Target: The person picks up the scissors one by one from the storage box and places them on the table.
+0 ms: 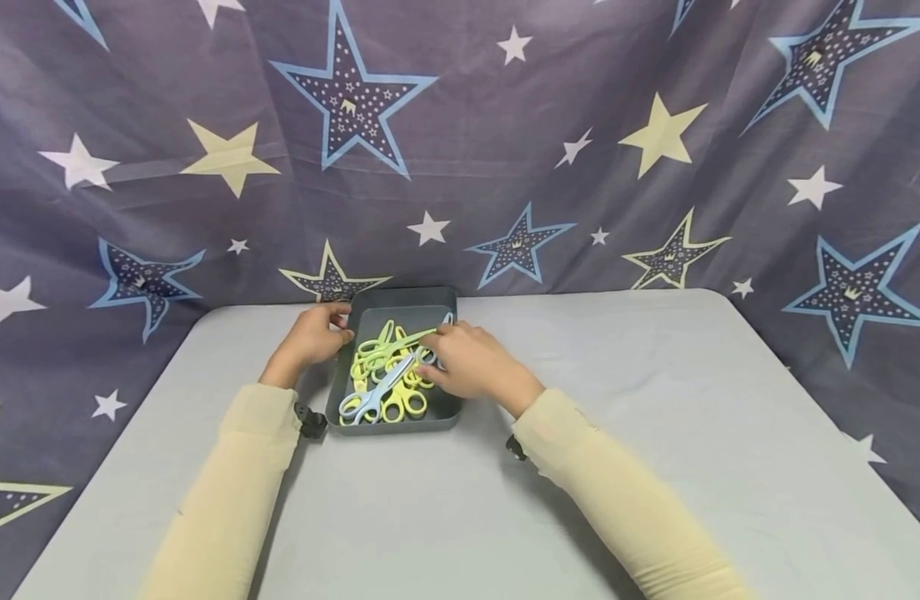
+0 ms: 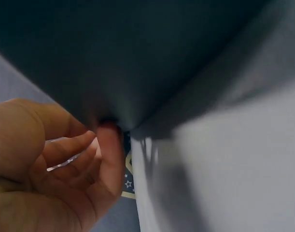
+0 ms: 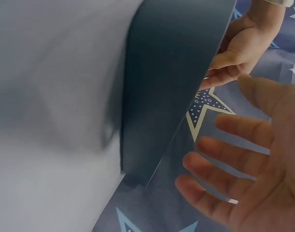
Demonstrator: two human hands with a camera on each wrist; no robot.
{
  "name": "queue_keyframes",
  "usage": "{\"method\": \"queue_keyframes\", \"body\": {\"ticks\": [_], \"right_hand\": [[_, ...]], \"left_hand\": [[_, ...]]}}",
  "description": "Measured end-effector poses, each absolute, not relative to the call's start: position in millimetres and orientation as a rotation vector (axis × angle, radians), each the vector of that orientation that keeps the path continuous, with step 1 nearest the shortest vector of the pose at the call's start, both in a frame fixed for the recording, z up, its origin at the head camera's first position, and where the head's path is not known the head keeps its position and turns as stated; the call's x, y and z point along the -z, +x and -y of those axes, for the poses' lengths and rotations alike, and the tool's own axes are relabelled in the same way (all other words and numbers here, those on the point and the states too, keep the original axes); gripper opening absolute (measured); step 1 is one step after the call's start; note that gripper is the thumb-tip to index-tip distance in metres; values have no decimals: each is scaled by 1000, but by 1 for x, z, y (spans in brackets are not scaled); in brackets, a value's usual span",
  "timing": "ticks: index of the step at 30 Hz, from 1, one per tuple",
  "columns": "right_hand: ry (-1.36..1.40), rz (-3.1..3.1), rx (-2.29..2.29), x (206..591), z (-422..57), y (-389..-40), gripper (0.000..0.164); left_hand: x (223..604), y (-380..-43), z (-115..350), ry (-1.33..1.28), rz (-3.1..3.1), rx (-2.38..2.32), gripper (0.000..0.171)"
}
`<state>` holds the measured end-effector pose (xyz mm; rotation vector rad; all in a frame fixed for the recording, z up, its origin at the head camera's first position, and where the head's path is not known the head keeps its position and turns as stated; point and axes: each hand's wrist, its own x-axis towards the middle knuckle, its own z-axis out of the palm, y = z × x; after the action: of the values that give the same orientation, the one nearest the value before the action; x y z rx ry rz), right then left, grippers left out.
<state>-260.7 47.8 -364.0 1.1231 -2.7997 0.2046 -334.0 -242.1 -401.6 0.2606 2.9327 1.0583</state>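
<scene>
A dark grey rectangular tray (image 1: 394,428) holds several pairs of scissors in a loose heap. Light blue scissors (image 1: 391,380) lie slanted on top, beside yellow scissors (image 1: 403,390) and green scissors (image 1: 397,344). My left hand (image 1: 315,335) grips the tray's left side near its far corner; in the left wrist view its thumb and finger meet the dark wall. Over the tray's right rim reaches my right hand (image 1: 471,364), above the heap. Its fingers (image 3: 231,154) are spread and loosely bent with nothing between them in the right wrist view.
The tray stands at the back of a table with a pale grey cover (image 1: 445,517). Directly behind it hangs a dark curtain (image 1: 460,167) printed with stars. Dark wrist cameras show under both cream sleeves (image 1: 610,492).
</scene>
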Motion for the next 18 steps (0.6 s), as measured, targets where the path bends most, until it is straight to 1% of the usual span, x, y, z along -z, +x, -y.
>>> {"method": "queue_keyframes", "body": {"ticks": [10,18], "right_hand": [[1121,2792,-443,368,-30,-275,36],[1082,2842,-468,377,-24,-284,39]], "left_hand": [[399,-328,248,268,-2899,-1065,56],[394,-327,249,336,-2779,-1051,65]]}}
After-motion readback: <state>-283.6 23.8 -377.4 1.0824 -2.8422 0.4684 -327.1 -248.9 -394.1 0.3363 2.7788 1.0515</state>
